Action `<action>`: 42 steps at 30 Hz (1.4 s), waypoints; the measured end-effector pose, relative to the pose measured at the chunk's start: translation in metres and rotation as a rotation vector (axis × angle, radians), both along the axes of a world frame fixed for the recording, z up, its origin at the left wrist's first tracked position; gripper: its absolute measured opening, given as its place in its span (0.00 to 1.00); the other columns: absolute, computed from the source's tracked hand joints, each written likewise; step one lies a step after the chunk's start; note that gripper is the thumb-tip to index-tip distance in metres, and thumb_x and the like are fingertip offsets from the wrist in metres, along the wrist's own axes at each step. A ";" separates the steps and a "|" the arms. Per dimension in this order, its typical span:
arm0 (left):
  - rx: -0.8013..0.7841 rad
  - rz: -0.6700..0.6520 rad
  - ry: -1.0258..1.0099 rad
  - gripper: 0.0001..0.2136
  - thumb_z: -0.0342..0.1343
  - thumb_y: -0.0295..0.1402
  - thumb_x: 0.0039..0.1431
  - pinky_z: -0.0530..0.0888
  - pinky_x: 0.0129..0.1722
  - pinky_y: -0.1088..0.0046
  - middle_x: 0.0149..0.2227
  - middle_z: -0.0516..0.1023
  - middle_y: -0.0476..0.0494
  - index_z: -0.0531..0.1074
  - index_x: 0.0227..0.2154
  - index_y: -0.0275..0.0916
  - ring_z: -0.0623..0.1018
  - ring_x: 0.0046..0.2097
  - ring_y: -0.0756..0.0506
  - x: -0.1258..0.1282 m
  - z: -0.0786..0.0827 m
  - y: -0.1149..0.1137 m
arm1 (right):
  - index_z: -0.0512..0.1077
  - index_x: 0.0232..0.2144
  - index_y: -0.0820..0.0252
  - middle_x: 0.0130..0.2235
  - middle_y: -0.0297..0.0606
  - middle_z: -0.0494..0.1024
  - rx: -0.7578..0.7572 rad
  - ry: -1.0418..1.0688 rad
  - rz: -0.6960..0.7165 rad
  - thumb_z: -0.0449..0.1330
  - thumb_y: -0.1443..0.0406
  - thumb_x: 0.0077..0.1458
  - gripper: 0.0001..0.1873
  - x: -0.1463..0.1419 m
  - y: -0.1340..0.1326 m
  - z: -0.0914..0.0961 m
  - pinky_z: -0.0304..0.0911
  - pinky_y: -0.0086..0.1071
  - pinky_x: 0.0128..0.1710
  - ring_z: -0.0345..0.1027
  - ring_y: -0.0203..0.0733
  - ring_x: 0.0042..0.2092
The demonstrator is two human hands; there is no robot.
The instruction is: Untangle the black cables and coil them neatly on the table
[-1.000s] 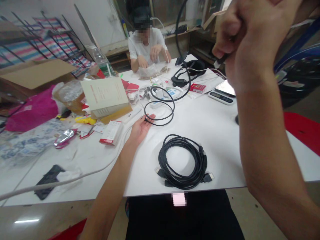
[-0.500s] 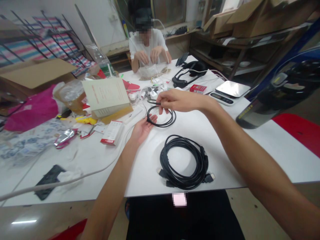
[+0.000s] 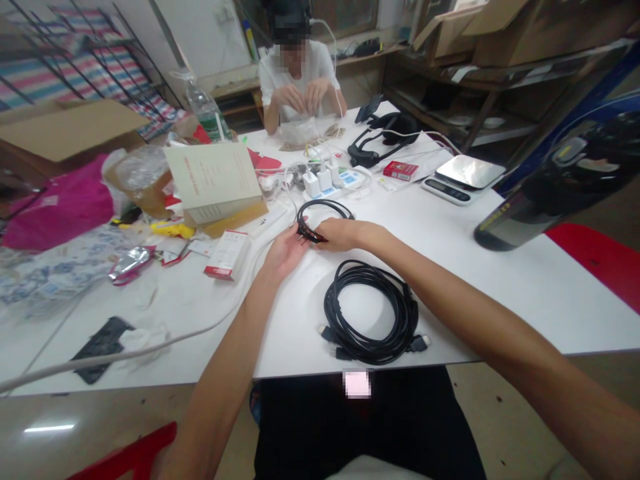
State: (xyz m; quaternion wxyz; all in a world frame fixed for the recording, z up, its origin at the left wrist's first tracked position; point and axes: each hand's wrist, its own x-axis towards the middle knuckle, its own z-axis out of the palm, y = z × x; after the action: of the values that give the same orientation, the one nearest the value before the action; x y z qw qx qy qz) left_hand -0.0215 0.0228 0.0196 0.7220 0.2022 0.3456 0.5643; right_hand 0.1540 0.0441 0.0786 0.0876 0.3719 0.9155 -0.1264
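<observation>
Black thin cable looped between left hand, palm-up, grip unclear, and right hand, curled round the near side; both close together. Change over 0.5 s: right hand lower, nearer left, loops bunched, apparently less slack loose. Near side of white table: 1 larger coil; beyond loops, power strip.

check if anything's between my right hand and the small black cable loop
Nothing visible is: the right hand is at the small black cable loop, beside the left hand. The larger black coil lies nearer the camera, not between them.
</observation>
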 end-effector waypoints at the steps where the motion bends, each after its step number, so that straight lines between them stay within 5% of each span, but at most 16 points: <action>1: 0.007 -0.010 -0.012 0.12 0.52 0.26 0.74 0.78 0.52 0.71 0.35 0.81 0.44 0.79 0.51 0.34 0.81 0.39 0.49 0.000 0.000 0.000 | 0.78 0.57 0.71 0.53 0.56 0.83 0.008 -0.008 0.004 0.55 0.62 0.72 0.21 -0.001 -0.001 0.000 0.67 0.34 0.48 0.80 0.50 0.51; 9: 0.100 -0.032 -0.092 0.18 0.55 0.48 0.75 0.76 0.35 0.75 0.23 0.65 0.53 0.79 0.41 0.37 0.72 0.28 0.51 -0.006 0.005 0.005 | 0.74 0.60 0.70 0.54 0.59 0.82 0.180 -0.041 0.104 0.46 0.61 0.77 0.24 -0.011 -0.020 0.003 0.62 0.46 0.60 0.76 0.58 0.58; 15: 0.156 -0.148 -0.115 0.15 0.59 0.45 0.73 0.74 0.35 0.76 0.22 0.64 0.54 0.77 0.35 0.38 0.73 0.28 0.51 -0.009 0.007 0.002 | 0.63 0.67 0.67 0.48 0.58 0.83 0.323 -0.047 -0.023 0.41 0.55 0.78 0.28 -0.007 -0.053 0.007 0.65 0.40 0.45 0.81 0.57 0.47; 20: 0.265 -0.283 -0.003 0.23 0.62 0.58 0.65 0.77 0.45 0.69 0.38 0.82 0.44 0.81 0.44 0.40 0.82 0.44 0.44 -0.009 0.007 -0.004 | 0.69 0.59 0.66 0.42 0.55 0.84 0.479 -0.054 -0.143 0.41 0.53 0.78 0.27 0.017 -0.059 0.025 0.54 0.35 0.35 0.80 0.54 0.40; 23: 0.388 -0.465 0.100 0.31 0.67 0.62 0.57 0.75 0.55 0.64 0.51 0.83 0.37 0.82 0.51 0.41 0.80 0.56 0.39 -0.010 0.005 -0.011 | 0.72 0.48 0.66 0.34 0.50 0.83 0.633 0.016 -0.268 0.43 0.54 0.78 0.24 0.046 -0.074 0.037 0.45 0.35 0.31 0.75 0.49 0.32; 25: 0.462 -0.605 0.160 0.35 0.70 0.62 0.53 0.72 0.59 0.61 0.56 0.82 0.34 0.81 0.56 0.41 0.78 0.60 0.37 -0.009 0.003 -0.015 | 0.71 0.42 0.63 0.27 0.43 0.78 0.766 0.111 -0.279 0.46 0.54 0.78 0.22 0.066 -0.099 0.039 0.42 0.36 0.29 0.68 0.45 0.27; 28: 0.545 -0.735 0.214 0.36 0.73 0.58 0.52 0.68 0.65 0.56 0.61 0.79 0.31 0.80 0.58 0.41 0.76 0.64 0.34 -0.004 -0.001 -0.021 | 0.66 0.32 0.58 0.23 0.35 0.70 0.918 0.360 -0.113 0.52 0.58 0.76 0.17 0.085 -0.154 0.029 0.48 0.34 0.30 0.61 0.40 0.25; 31: 0.583 -0.801 0.278 0.31 0.75 0.48 0.55 0.65 0.68 0.54 0.64 0.78 0.32 0.79 0.60 0.43 0.74 0.67 0.35 0.002 -0.003 -0.025 | 0.63 0.32 0.56 0.25 0.32 0.69 0.833 0.501 0.011 0.55 0.67 0.73 0.14 0.088 -0.208 0.000 0.53 0.33 0.33 0.59 0.38 0.27; 34: 0.572 -0.841 0.327 0.30 0.77 0.38 0.55 0.65 0.69 0.55 0.65 0.77 0.33 0.78 0.61 0.45 0.73 0.69 0.35 0.003 -0.001 -0.027 | 0.63 0.31 0.57 0.26 0.31 0.68 0.675 0.450 0.009 0.56 0.61 0.75 0.17 0.081 -0.239 -0.032 0.52 0.34 0.34 0.57 0.37 0.27; 38: 0.546 -0.838 0.336 0.28 0.75 0.37 0.56 0.66 0.69 0.54 0.63 0.79 0.32 0.78 0.60 0.43 0.75 0.67 0.35 0.005 0.003 -0.031 | 0.69 0.35 0.59 0.28 0.33 0.72 0.556 0.418 -0.041 0.58 0.40 0.68 0.28 0.075 -0.245 -0.048 0.52 0.36 0.35 0.62 0.39 0.29; 42: 0.581 -0.828 0.406 0.23 0.70 0.44 0.63 0.64 0.71 0.52 0.62 0.80 0.33 0.80 0.58 0.42 0.76 0.66 0.35 0.008 0.006 -0.035 | 0.72 0.37 0.59 0.31 0.36 0.74 0.539 0.391 -0.045 0.59 0.36 0.63 0.31 0.071 -0.235 -0.048 0.54 0.37 0.37 0.65 0.42 0.32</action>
State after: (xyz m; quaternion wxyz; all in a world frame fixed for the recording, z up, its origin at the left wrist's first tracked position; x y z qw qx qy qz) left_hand -0.0131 -0.0119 0.0259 0.7172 0.6173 0.1994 0.2545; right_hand 0.2254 -0.1912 0.0302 -0.1942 0.3707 0.9069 0.0492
